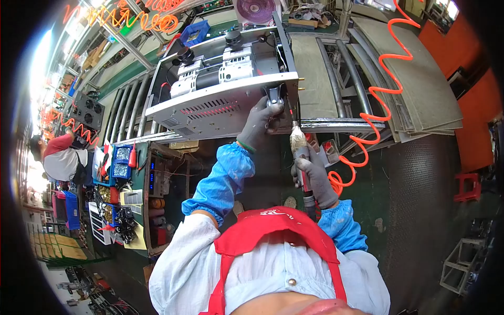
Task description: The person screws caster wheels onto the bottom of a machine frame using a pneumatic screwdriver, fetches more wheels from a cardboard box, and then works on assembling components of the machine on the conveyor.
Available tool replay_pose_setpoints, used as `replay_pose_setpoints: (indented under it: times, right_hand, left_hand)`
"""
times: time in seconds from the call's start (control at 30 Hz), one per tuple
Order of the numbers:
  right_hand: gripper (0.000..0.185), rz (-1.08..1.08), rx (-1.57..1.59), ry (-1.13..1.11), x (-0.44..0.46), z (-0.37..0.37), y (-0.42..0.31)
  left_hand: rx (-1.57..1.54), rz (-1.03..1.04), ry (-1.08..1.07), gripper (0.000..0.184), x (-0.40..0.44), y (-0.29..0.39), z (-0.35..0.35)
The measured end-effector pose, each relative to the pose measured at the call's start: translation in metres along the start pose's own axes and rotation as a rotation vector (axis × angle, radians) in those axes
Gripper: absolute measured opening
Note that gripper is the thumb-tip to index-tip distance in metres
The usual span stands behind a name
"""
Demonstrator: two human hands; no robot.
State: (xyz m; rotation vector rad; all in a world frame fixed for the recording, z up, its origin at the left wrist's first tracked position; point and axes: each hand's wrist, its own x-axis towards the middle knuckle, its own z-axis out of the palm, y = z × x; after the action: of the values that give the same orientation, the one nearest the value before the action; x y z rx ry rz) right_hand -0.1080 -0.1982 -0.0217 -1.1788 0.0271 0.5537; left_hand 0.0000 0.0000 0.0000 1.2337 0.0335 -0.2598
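A grey metal housing (210, 107) with vent slots rests on the roller line, its top open, with a silver and black motor unit (207, 77) inside. My left hand (258, 124), in a grey glove, is closed on a small black and silver part (274, 96) at the right end of the housing's front panel. In my right hand (316, 178), also gloved, is a power screwdriver (300, 146); its thin bit points up along the panel's right edge. Whether the bit touches a screw is too small to tell.
An orange coiled hose (386, 94) hangs at the right, beside stacked flat boards (425, 79). Rollers (126, 107) run left of the housing. A workbench (139, 184) holds blue bins (122, 161). Another person (63, 157) is at the far left. A red stool (466, 187) stands far right.
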Motion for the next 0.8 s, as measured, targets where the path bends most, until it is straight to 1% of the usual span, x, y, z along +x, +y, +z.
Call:
replay_pose_setpoints:
  times: [0.07,0.1,0.17,0.2,0.27,0.3,0.37,0.5,0.57,0.67,0.8]
  right_hand:
    - [0.049,0.005,0.008,0.025,0.004,0.005,0.003]
    - [0.049,0.053,0.0,0.046,-0.011,0.0,0.002]
    - [0.039,0.024,0.008,0.044,0.001,0.003,-0.002]
    - [0.039,0.023,0.001,0.038,0.003,0.001,-0.004]
    - [0.05,0.104,0.214,0.001,0.005,-0.002,-0.007]
    - [0.05,0.106,0.208,-0.004,0.006,-0.002,-0.007]
    - [0.044,0.107,0.215,0.007,0.005,-0.001,-0.008]
    - [0.045,0.13,0.191,0.0,0.003,-0.001,-0.01]
    - [0.032,0.14,0.121,0.019,0.003,0.002,-0.011]
    - [0.032,0.12,0.107,0.024,0.004,0.004,-0.012]
    - [0.032,0.112,0.112,0.051,0.0,0.013,-0.024]
  left_hand:
    - [-0.005,-0.003,0.034,0.026,-0.001,0.004,0.001]
    - [-0.04,-0.042,0.045,0.026,-0.008,-0.009,0.012]
    - [0.004,0.03,0.06,0.026,0.0,-0.001,0.011]
    - [0.001,0.038,0.065,0.026,0.002,0.002,0.011]
    - [0.074,0.053,0.048,0.026,0.006,0.006,0.014]
    - [0.071,0.058,0.053,0.026,0.007,0.005,0.013]
    - [0.067,0.1,0.123,0.031,0.009,0.0,0.012]
    - [0.051,0.039,0.076,0.032,0.007,0.0,0.007]
    - [0.04,0.021,0.067,0.033,0.005,0.004,0.008]
    - [0.077,0.055,0.1,0.033,0.007,0.002,0.011]
    - [0.056,0.022,0.071,0.033,0.008,0.002,0.009]
